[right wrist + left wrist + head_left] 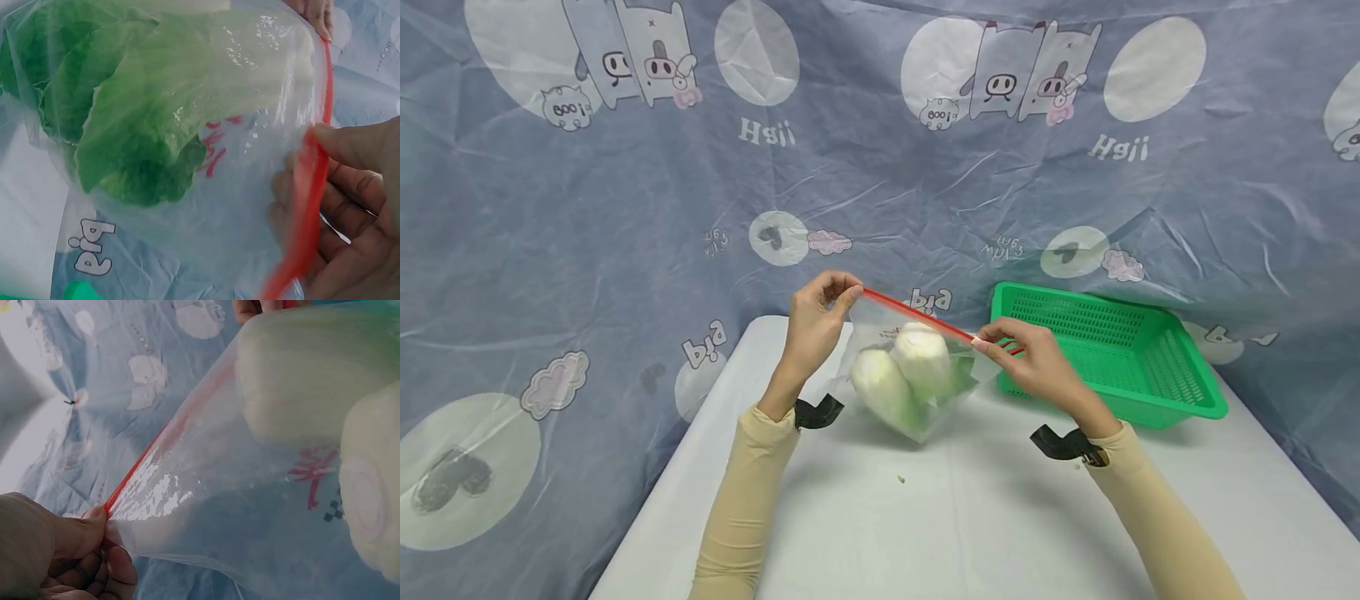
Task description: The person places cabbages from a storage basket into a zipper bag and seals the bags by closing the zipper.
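Note:
A clear zip bag with a red zip strip hangs between my two hands. Inside it lie two pale heads of leafy cabbage, their green leaves showing in the right wrist view. My left hand pinches one top corner of the bag between thumb and fingers. Farther along the strip, my right hand pinches the red edge, and a short end of the strip sticks out past its thumb. The strip slants down from left to right. Red printing marks the bag's side.
A green plastic basket stands at the back right, just beyond my right hand. Small crumbs lie on the white tabletop. A patterned blue-grey cloth hangs behind the table and along its sides.

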Motion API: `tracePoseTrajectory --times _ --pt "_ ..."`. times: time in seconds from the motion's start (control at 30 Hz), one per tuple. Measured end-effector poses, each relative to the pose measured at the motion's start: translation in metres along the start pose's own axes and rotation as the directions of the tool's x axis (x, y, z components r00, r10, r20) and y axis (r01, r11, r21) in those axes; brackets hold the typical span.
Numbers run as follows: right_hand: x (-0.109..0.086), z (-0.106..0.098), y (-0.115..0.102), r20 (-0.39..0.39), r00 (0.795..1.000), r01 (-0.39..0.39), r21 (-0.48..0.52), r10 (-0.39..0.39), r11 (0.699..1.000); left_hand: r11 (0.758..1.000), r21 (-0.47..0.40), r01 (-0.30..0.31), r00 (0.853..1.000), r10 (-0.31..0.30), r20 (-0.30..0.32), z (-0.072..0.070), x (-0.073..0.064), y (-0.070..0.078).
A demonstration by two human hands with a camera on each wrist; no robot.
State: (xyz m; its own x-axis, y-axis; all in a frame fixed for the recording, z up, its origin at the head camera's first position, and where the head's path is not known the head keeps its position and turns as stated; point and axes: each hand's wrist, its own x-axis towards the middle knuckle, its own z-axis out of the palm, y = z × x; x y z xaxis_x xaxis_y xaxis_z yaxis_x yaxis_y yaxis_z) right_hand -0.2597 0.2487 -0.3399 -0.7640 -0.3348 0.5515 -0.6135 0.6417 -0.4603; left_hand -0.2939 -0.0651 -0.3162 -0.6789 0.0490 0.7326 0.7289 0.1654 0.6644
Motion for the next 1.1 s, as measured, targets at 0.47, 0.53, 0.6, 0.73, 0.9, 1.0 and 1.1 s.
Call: tracePoseTrajectory --times 0.47,0.53,0.6,0.73,0.9,1.0,1.1 --pt "-0.027 -0.017 0.038 -0.022 0.996 -0.092 -0.085 0.091 0.992 0.999 -0.03 0.033 0.995 -0.035 -0.089 -0.015 0.004 0.013" --pt "-0.027 -0.018 0.04 -0.015 0.993 -0.119 -0.076 0.118 0.99 0.998 -0.042 0.036 0.996 -0.04 -0.084 -0.015 0.005 0.009" --pt "-0.025 -0.018 0.041 -0.003 0.988 -0.152 -0.051 0.152 0.987 0.997 -0.051 0.049 0.996 -0.053 -0.072 -0.014 0.006 0.004" --pt "-0.015 -0.013 0.043 0.019 0.97 -0.244 0.055 0.243 0.968 0.995 -0.061 0.074 0.993 -0.08 -0.091 -0.011 0.007 -0.007" --pt "0.008 0.0 0.047 0.037 0.962 -0.267 0.336 0.27 0.903 0.994 -0.065 0.09 0.987 -0.098 -0.131 -0.008 0.01 -0.029" --pt "0.023 0.009 0.046 0.045 0.968 -0.24 0.445 0.246 0.863 0.993 -0.068 0.093 0.979 -0.103 -0.177 -0.012 0.013 -0.044" --pt "0.036 0.017 0.044 0.07 0.973 -0.228 0.464 0.221 0.856 0.994 -0.052 0.101 0.97 -0.11 -0.217 -0.02 0.016 -0.05"
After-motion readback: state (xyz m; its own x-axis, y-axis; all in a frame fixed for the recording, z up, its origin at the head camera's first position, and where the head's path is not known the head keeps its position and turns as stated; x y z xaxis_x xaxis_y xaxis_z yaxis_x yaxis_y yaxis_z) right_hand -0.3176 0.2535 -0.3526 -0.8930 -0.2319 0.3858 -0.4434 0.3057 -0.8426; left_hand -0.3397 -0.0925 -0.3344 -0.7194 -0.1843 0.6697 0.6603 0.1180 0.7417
